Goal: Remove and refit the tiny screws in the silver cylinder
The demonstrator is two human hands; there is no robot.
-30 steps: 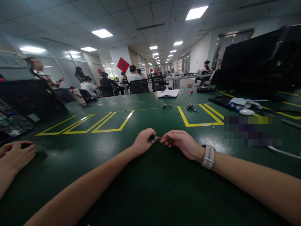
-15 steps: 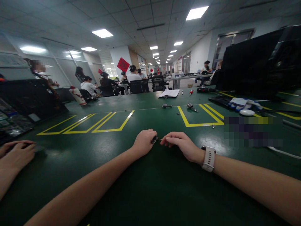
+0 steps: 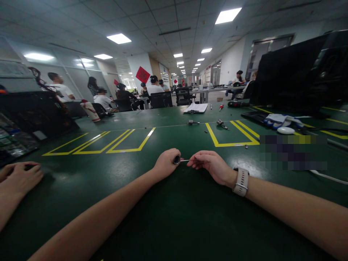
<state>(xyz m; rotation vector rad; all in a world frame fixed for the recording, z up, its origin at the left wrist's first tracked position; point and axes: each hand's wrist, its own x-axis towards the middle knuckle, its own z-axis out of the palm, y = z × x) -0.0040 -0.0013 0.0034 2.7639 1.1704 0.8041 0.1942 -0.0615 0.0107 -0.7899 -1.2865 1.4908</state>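
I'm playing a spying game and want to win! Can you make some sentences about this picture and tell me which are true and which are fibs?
1. The left hand holds a round metal part with a hole in its end. True.
2. The watch is on the left wrist. False: it is on the right wrist.
3. The tape lines on the table are red. False: they are yellow.
4. Someone else's hand shows at the left edge. True.
5. The right hand is on the clipboard. False: its fingertips are at a thin metal rod.
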